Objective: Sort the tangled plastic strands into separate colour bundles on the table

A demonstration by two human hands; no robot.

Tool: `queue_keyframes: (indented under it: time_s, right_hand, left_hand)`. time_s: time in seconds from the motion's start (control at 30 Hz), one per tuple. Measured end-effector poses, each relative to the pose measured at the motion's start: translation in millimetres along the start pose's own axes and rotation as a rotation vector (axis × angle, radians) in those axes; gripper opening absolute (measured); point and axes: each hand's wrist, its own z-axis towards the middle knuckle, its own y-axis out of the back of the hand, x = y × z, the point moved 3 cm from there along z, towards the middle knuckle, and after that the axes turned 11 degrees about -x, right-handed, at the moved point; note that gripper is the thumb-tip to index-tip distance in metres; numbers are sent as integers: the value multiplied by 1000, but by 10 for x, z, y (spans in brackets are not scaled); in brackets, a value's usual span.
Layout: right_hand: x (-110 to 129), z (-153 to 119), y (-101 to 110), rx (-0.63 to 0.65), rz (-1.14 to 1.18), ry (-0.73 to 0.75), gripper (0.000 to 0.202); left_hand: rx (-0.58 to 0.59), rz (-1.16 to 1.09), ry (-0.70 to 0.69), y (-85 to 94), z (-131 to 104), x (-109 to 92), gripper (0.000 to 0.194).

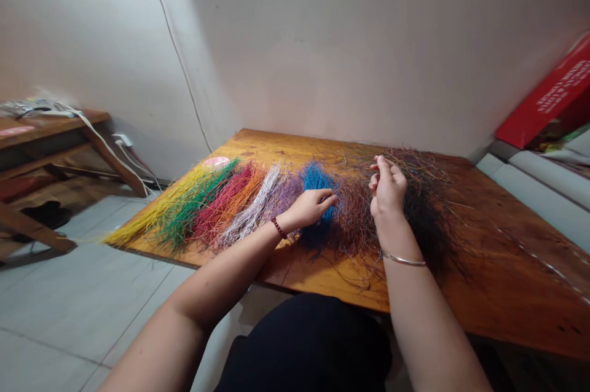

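My left hand (312, 207), with a beaded bracelet at the wrist, is over the near part of a bundle of thin blue strands (318, 178). Its fingers are pinched together; anything between them is too fine to make out. My right hand (389, 188), a metal bangle below it, is raised above the reddish-brown strands (354, 214) and the black strands (428, 226). Thumb and fingers there are closed at the tips, and whatever they hold cannot be made out. Purple strands (288, 192) and white strands (251, 207) lie left of the blue ones.
Orange (242, 198), red (224, 201), green (198, 204) and yellow strands (157, 207) fan across the wooden table's (322, 278) left side. A pink round item (216, 162) lies behind them. At right are a red box (548, 94) and pale rolls (544, 195). The wall borders the table's far edge.
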Motion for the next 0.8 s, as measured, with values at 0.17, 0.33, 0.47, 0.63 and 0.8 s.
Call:
queue_keyframes:
  time_s: [0.17, 0.33, 0.47, 0.63, 0.8]
  right_hand:
    - [-7, -5, -16, 18, -15, -4, 25]
    - [-43, -51, -67, 84, -95, -29, 25]
    - [-52, -80, -90, 150, -66, -121, 27]
    - [3, -10, -26, 95, 73, -207, 31]
    - [39, 95, 68, 3, 200, -254, 28]
  left_hand:
    - [73, -15, -22, -23, -20, -51, 34]
    - [71, -17, -36, -21, -22, -66, 33]
    - [72, -45, -9, -19, -18, -49, 33]
    - [-52, -193, 80, 26, 33, -4, 32]
    - [-105, -340, 206, 35, 74, 84, 35]
